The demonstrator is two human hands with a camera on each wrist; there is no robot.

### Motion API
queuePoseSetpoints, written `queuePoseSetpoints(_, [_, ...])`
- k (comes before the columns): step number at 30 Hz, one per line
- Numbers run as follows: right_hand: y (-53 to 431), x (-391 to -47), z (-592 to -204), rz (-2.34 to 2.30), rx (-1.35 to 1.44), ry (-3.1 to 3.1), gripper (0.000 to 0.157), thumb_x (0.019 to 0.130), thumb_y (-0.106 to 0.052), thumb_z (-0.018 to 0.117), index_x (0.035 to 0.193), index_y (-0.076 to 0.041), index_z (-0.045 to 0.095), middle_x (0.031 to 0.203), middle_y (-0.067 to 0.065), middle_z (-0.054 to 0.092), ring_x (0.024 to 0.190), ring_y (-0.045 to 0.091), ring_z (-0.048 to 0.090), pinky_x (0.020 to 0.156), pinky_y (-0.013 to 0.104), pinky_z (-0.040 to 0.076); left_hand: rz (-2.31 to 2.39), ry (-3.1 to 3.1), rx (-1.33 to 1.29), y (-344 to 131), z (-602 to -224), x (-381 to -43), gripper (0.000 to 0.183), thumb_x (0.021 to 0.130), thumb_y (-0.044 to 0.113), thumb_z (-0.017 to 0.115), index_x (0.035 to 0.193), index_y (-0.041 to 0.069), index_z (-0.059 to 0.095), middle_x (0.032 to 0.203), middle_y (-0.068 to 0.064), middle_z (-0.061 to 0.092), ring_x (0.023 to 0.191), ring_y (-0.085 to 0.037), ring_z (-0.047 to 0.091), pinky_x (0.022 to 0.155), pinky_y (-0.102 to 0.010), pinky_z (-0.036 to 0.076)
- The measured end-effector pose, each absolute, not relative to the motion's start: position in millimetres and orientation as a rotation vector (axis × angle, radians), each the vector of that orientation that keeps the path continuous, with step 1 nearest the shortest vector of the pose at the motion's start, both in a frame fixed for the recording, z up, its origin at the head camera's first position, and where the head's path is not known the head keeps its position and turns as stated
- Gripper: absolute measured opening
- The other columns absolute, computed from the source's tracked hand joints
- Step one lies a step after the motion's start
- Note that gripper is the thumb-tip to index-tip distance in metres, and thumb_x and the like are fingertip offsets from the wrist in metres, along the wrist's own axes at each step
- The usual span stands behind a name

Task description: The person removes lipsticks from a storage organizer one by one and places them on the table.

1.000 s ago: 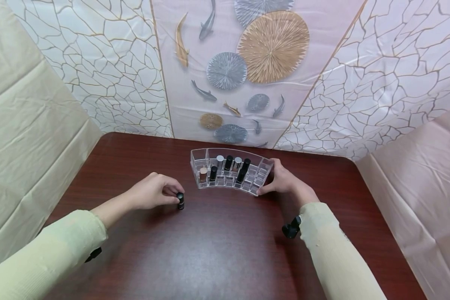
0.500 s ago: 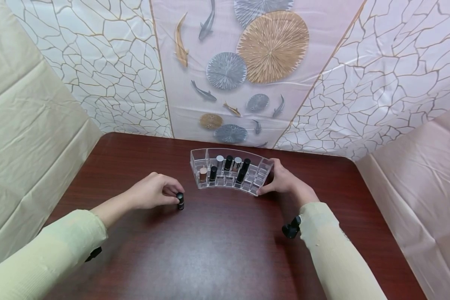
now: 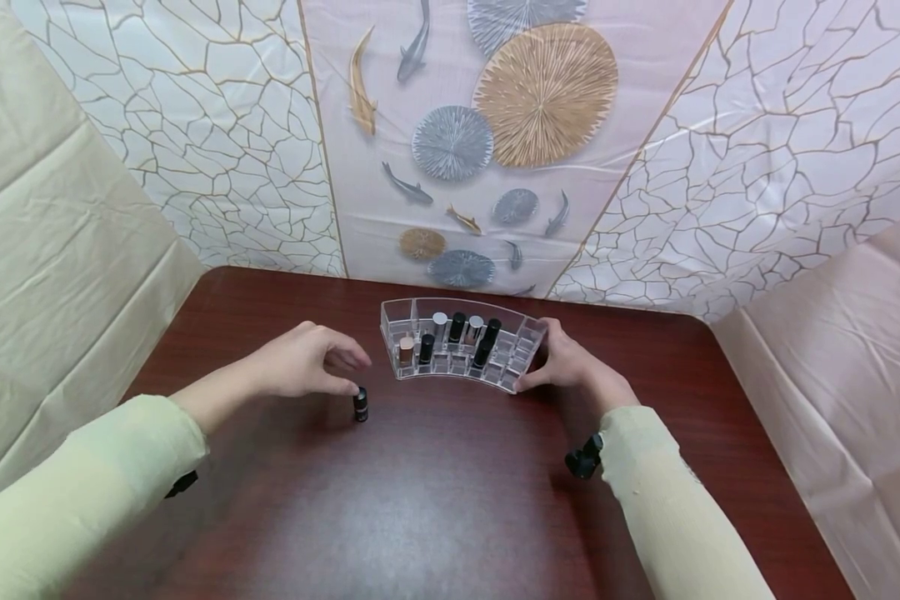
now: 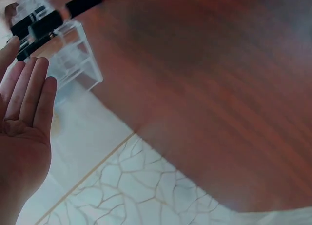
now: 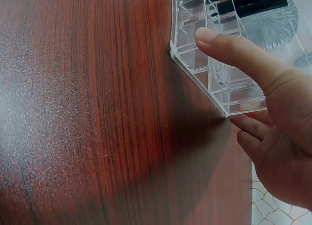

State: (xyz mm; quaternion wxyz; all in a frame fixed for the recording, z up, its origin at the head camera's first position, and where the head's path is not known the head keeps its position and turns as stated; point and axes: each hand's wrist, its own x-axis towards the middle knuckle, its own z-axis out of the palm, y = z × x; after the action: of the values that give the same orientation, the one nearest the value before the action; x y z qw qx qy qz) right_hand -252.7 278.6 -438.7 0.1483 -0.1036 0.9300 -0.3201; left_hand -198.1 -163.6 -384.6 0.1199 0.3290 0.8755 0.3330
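A small black lipstick tube (image 3: 361, 405) stands upright on the table, left of the clear acrylic lipstick organizer (image 3: 441, 369). Just above it is my left hand (image 3: 303, 360), thumb and fingers spread apart and the thumb tip close to the tube's top; whether they touch I cannot tell. The left wrist view has this hand's fingers (image 4: 30, 88) extended. My right hand (image 3: 573, 358) grips the organizer's right end, thumb (image 5: 234, 48) over the front and the other fingers behind the side wall. Several lipsticks stand in the slots, among them a rose-gold one (image 3: 406, 351) and black ones (image 3: 426, 347).
The dark red-brown wooden table (image 3: 420, 500) reflects light near its front. Behind it hangs a patterned cloth (image 3: 255, 150) with fish and round leaf shapes. Pale cloth sides (image 3: 832, 400) close in left and right.
My left hand has let go of the black lipstick tube and lifted slightly, its fingers spreading. The tube stays upright on the table. My right hand and the organizer keep their place.
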Motion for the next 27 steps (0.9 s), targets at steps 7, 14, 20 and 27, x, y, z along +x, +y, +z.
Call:
queuePoseSetpoints(7, [279,-253,-439,-0.896,-0.303,2.685,0.121,0.071,-0.022,0.101,0.154,0.007,0.018,0.139,0.033,0.053,0.137,0.044,0.047,0.120,0.053,0.033,0.947,2.592,0.952,-157,-369,-212,0.032,0.086,0.013,0.090,0.117,0.011,0.080,0.110,0.000,0.081,0.107,-0.025,0.078,0.094,-0.039,0.062])
queuePoseSetpoints(14, [278,-252,-438,-0.902,-0.294,2.675,0.121,0.072,-0.022,0.101,0.155,0.007,0.017,0.140,0.033,0.053,0.137,0.044,0.047,0.120,0.053,0.033,0.946,2.598,0.968,-144,-366,-225,0.032,0.087,0.013,0.089,0.117,0.008,0.080,0.112,-0.003,0.081,0.106,-0.025,0.078,0.094,-0.040,0.062])
queuePoseSetpoints(20, [279,-253,-440,-0.882,-0.284,2.680,0.123,0.072,-0.024,0.101,0.155,0.007,0.016,0.142,0.033,0.046,0.137,0.044,0.045,0.120,0.054,0.034,0.934,2.607,0.997,-133,-366,-235,0.031,0.088,0.013,0.088,0.117,0.006,0.079,0.114,-0.006,0.080,0.106,-0.024,0.078,0.095,-0.039,0.062])
queuePoseSetpoints(27, [279,-253,-439,-0.880,-0.290,2.688,0.123,0.071,-0.025,0.102,0.155,0.006,0.018,0.141,0.032,0.049,0.136,0.044,0.047,0.119,0.053,0.035,0.909,2.644,0.969,-125,-372,-246,0.032,0.089,0.016,0.088,0.118,0.006,0.079,0.115,-0.008,0.080,0.107,-0.024,0.078,0.096,-0.041,0.061])
